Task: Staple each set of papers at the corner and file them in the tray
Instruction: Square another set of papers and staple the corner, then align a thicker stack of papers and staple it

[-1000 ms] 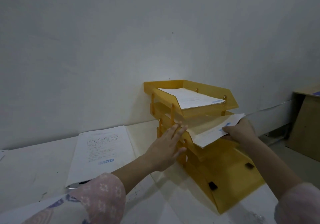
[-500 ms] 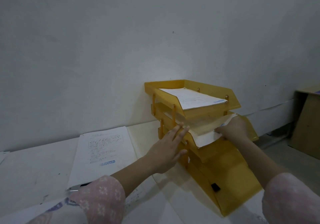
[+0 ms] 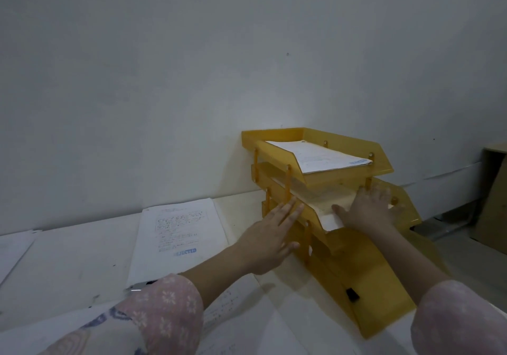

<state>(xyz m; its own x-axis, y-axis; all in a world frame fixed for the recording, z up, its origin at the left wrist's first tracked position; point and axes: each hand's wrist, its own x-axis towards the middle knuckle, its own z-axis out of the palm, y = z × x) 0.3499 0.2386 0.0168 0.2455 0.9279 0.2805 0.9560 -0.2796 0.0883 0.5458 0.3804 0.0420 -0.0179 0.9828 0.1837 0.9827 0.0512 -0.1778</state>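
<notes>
A yellow three-tier tray rack stands on the white table against the wall. Its top tier holds a paper set. Another paper set lies in the middle tier. My right hand presses flat on that set, fingers spread. My left hand rests flat against the left side of the middle tier, fingers extended. A further paper set stamped with blue letters lies on the table left of the rack. The silver end of a stapler peeks out past my left sleeve.
More loose sheets lie at the far left and along the near table edge. The white wall stands right behind the rack. A brown cabinet sits at the far right, beyond the table's right edge.
My right hand has pushed the paper set from sticking out at the right fully into the middle tier and now lies flat on it. My left hand has stayed against the rack.
</notes>
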